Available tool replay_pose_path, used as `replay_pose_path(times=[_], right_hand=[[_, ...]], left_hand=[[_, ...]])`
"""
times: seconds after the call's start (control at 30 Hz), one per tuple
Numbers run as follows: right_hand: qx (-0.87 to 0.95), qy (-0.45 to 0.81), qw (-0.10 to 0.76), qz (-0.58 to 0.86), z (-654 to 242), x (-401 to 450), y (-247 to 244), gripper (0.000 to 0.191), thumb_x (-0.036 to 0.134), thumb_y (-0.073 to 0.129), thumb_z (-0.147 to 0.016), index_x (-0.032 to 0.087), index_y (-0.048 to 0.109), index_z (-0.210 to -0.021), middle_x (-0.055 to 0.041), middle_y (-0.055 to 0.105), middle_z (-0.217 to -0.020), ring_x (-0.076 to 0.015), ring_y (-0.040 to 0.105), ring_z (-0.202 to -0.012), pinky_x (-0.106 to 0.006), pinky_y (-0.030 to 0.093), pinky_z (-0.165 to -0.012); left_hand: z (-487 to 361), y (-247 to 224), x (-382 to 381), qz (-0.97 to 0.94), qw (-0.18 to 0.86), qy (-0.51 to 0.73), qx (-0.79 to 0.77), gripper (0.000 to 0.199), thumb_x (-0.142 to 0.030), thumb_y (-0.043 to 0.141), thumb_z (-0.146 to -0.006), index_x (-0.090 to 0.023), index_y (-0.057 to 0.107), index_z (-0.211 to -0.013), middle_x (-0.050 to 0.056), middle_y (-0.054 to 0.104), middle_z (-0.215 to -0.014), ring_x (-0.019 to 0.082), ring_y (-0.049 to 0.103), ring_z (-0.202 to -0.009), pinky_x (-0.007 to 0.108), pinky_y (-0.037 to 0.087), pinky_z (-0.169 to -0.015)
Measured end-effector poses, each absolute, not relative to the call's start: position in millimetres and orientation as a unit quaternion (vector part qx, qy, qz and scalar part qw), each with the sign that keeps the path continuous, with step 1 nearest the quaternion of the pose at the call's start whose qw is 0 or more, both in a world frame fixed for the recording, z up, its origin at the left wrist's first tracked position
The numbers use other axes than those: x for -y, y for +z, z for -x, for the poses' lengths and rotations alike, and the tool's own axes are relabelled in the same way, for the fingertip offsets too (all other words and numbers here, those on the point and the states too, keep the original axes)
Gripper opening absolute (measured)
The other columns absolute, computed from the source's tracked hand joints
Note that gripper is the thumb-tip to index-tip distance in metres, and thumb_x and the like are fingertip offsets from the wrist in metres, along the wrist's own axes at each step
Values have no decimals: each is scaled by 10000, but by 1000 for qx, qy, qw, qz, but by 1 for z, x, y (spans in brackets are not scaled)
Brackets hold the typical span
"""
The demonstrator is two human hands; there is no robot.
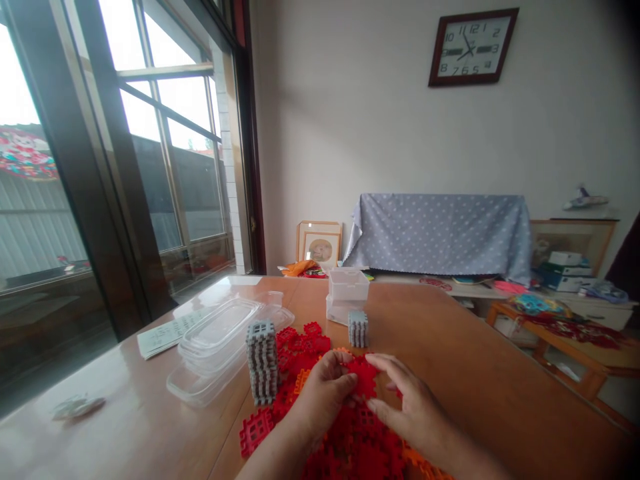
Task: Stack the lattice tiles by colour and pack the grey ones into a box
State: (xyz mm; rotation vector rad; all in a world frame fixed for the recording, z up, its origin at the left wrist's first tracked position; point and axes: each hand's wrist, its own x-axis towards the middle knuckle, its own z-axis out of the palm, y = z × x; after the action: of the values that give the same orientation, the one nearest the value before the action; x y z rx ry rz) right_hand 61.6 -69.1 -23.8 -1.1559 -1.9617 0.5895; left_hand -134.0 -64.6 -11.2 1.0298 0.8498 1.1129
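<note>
My left hand (325, 393) is closed, thumb and fingers pinching a red toothed plastic building tile (366, 375). Just right of that tile is my right hand (413, 400), its thumb and fingers spread apart around the tile's edge; whether a fingertip touches it I cannot tell. Below both hands lies a heap of red interlocking tiles (367, 417), with some orange tiles (417, 459) among them. A tall stack of grey tiles (262, 363) stands left of the heap. A shorter grey stack (358, 329) stands beyond my hands.
Clear plastic lids or trays (217, 333) lie piled at the left, beside a paper sheet (167, 335). Two stacked translucent boxes (349, 288) stand at the back. A small plastic packet (79, 406) rests near the left edge of the wooden table (480, 360).
</note>
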Motion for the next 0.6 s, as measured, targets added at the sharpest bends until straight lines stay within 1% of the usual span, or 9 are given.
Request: replay_pose_path(times=[0.07, 0.17, 0.3, 0.4, 0.47, 0.6], right_hand=[[766, 245, 382, 457, -62, 70, -23, 602, 284, 692, -804, 296, 548, -1388, -83, 549, -1441, -275, 526, -1319, -406, 531, -1012], [772, 233, 378, 455, -62, 71, -20, 560, 260, 698, -783, 286, 608, -1336, -82, 605, -1380, -280, 552, -1285, -435, 483, -1068], [768, 220, 376, 470, -81, 62, -16, 516, 237, 686, -771, 274, 642, -1284, -74, 652, -1310, -260, 594, -1218, -411, 458, -1077], [727, 231, 381, 523, -111, 49, -21, 519, 261, 671, -775, 266, 638, -1293, -78, 666, -1286, -261, 622, -1166, -404, 485, -1018], [714, 239, 360, 552, -132, 40, -28, 524, 282, 670, -774, 266, 641, -1297, -76, 678, -1259, -262, 631, -1142, -397, 497, -976], [688, 256, 358, 577, -156, 28, -42, 516, 272, 714, -706, 248, 696, -1221, -73, 714, -1184, -274, 648, -1115, -391, 509, -948]], left_hand=[[133, -12, 65, -456, 654, 482, -362, 463, -334, 803, -688, -198, 516, -1025, -32, 628, -731, 111, 592, -596, 220, 421, -587], [132, -12, 67, -465, 662, 469, -354, 498, -370, 834, -669, -196, 521, -1016, -29, 626, -735, 115, 594, -612, 226, 435, -606], [133, -11, 66, -475, 647, 479, -355, 490, -379, 819, -718, -190, 525, -1061, -8, 651, -809, 122, 607, -712, 236, 452, -688], [138, -11, 61, -509, 596, 495, -375, 468, -424, 783, -773, -175, 542, -1088, 10, 655, -857, 129, 601, -765, 239, 441, -714], [141, -12, 58, -536, 550, 496, -406, 461, -459, 767, -786, -167, 568, -1083, 10, 643, -847, 136, 588, -767, 241, 434, -705], [145, -14, 55, -593, 461, 495, -437, 419, -499, 726, -814, -160, 623, -1036, 23, 647, -850, 155, 582, -782, 248, 432, -698]])
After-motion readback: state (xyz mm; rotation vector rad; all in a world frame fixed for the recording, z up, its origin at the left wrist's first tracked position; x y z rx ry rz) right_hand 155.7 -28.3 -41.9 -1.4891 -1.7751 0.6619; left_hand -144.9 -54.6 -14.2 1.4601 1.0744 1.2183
